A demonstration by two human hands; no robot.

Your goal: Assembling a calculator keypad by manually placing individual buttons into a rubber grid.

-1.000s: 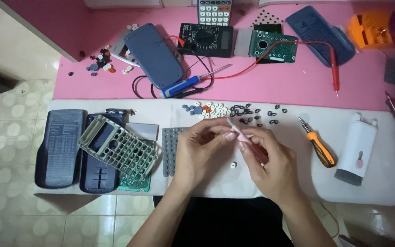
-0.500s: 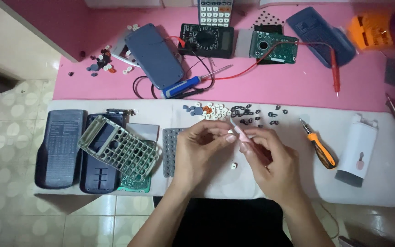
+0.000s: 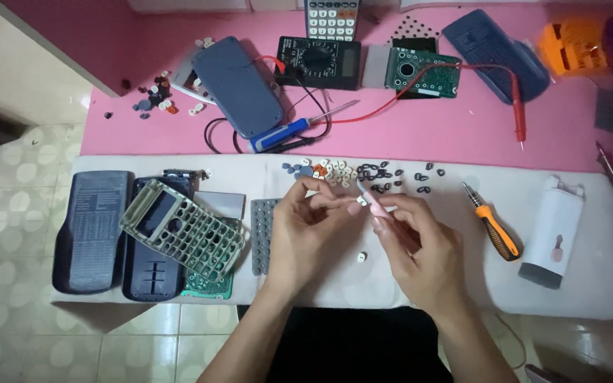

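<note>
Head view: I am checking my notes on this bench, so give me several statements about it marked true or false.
1. The right hand holds a small pink tool. True.
2. The orange-handled screwdriver is in the left hand. False: it lies on the white mat, right of both hands.
3. The multimeter sits on the pink surface. True.
4. The grey keypad frame lies right of the hands. False: it lies to their left.
5. A tiny white key lies on the mat between the hands. True.

calculator [image 3: 332,15] cut off, orange box [image 3: 569,46] blurred
</note>
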